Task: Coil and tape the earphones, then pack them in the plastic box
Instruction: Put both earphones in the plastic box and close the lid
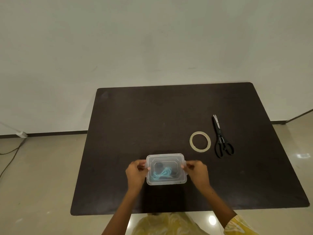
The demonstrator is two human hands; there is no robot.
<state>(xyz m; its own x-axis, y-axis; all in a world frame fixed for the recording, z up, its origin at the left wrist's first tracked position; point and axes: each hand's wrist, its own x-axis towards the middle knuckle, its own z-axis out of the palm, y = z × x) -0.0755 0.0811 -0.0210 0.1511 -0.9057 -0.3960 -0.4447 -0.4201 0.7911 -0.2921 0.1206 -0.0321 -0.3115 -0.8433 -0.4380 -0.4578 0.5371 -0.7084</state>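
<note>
Plastic box [166, 181] between left hand [136, 173] and right hand [196, 170], lid on, each hand pinching side latch. Light-blue earphones [161, 173] inside, seen through lid. Likely latch step: squeeze both clips evenly, keep box flat on table [135, 116], check cord clear of rim.

Both forearms reach forward from the bottom edge of the view and converge slightly toward the middle. The left hand [136, 172] is turned with its back toward the camera, fingers curled inward to the right, the thumb and fingertips pinching at the left side clasp of the plastic box [166, 181]. The right hand [196, 171] mirrors it, fingers curled leftward and pinching the clasp on the right side. The wrists are about level with each other and a little bent. A yellow patterned sleeve [237, 225] covers the right arm near the elbow; the left forearm is bare.
</note>
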